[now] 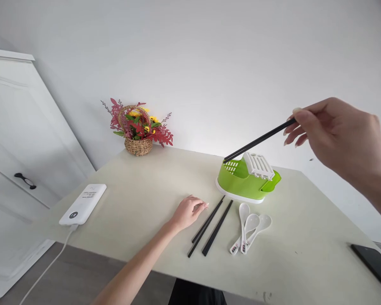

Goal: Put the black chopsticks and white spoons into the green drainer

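Note:
My right hand (339, 135) pinches a pair of black chopsticks (260, 140) near their upper end. The pair slants down to the left, its lower tips at the left rim of a green cutlery holder (241, 184) with a white base and white slotted insert (259, 165). My left hand (190, 211) rests on the table with fingers curled together and nothing visible in them. Just right of it lie more black chopsticks (218, 228), some slightly spread apart. Three white spoons (244, 224) overlap in front of the holder, their bowls pointing away from me.
A wicker basket (138, 146) of artificial flowers stands at the back of the pale table (130, 203). On the left lies a white power bank (83, 203) with a cable (55, 260) running off the edge. A black phone (374, 264) lies at the right edge. A white cabinet (15, 140) stands left.

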